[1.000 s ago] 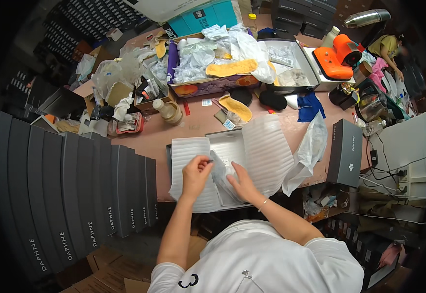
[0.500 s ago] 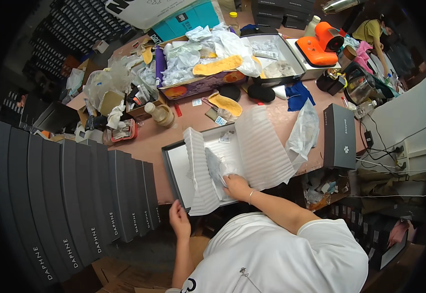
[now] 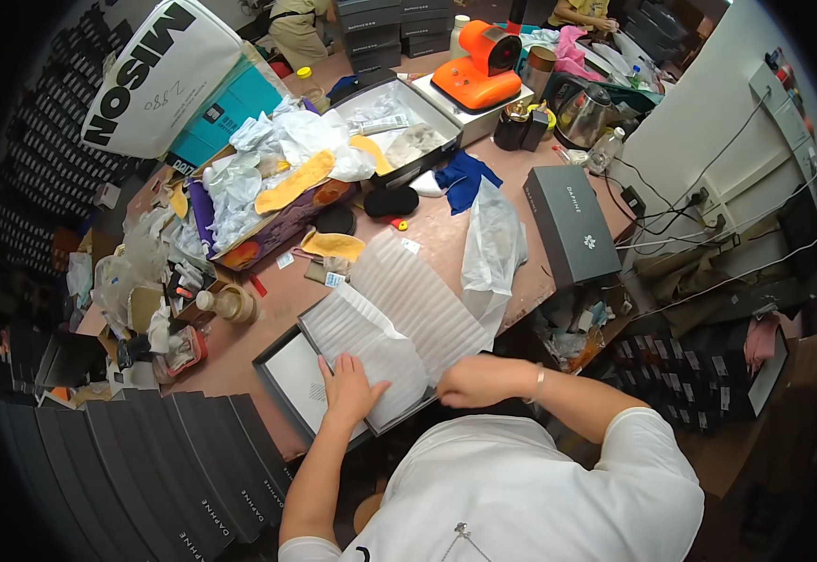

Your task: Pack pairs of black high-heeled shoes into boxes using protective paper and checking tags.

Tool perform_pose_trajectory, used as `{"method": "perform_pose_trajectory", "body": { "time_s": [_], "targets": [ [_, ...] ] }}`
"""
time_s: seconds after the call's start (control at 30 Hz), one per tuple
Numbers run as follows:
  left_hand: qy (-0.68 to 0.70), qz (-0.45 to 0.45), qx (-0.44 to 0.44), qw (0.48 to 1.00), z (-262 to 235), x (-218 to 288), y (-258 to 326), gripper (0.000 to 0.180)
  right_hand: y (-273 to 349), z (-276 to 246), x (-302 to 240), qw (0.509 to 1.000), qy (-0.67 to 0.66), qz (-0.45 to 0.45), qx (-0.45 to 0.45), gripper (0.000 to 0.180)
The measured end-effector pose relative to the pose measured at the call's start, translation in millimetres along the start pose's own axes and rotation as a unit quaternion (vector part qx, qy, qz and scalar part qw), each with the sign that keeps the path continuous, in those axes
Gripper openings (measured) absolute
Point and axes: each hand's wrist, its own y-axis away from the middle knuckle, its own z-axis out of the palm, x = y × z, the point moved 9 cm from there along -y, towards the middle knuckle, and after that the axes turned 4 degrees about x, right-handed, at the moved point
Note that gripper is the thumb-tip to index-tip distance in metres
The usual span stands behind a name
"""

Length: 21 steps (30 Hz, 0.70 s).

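Note:
An open dark grey shoebox (image 3: 282,359) with a white inside lies at an angle on the bench before me. White ribbed foam sheet (image 3: 418,300) lines it; its left flap is folded over the contents, while the other part stretches out past the far right side. My left hand (image 3: 350,389) is open, palm down, with fingers spread on the folded flap. At the box's near right corner, my right hand (image 3: 483,379) is closed, its fingers curled down by the foam's edge; what they hold, if anything, is hidden. Whatever lies under the flap cannot be seen.
A closed grey shoebox (image 3: 572,225) stands at the right by a crumpled white plastic bag (image 3: 493,248). Stacked grey shoeboxes (image 3: 160,468) fill the near left. Further back are a carton of crumpled paper (image 3: 263,234), a bottle (image 3: 228,304) and an orange device (image 3: 478,70).
My left hand has come up from beside the box onto the foam, whose left flap now lies folded over. My right hand has moved from inside the box to its near right corner. The view has turned.

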Motion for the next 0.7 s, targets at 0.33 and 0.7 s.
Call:
{"method": "perform_pose_trajectory", "body": {
  "time_s": [0.33,0.7],
  "targets": [
    [-0.156,-0.029,-0.007,0.987,36.1,14.4,-41.7,0.096,34.4,-122.4,153.5,0.866,0.181,0.104,0.454,0.032],
    [0.763,0.064,0.221,0.604,-134.0,20.2,-2.6,0.062,67.9,-240.9,-97.3,0.859,-0.069,-0.336,0.381,0.04]
  ]
}}
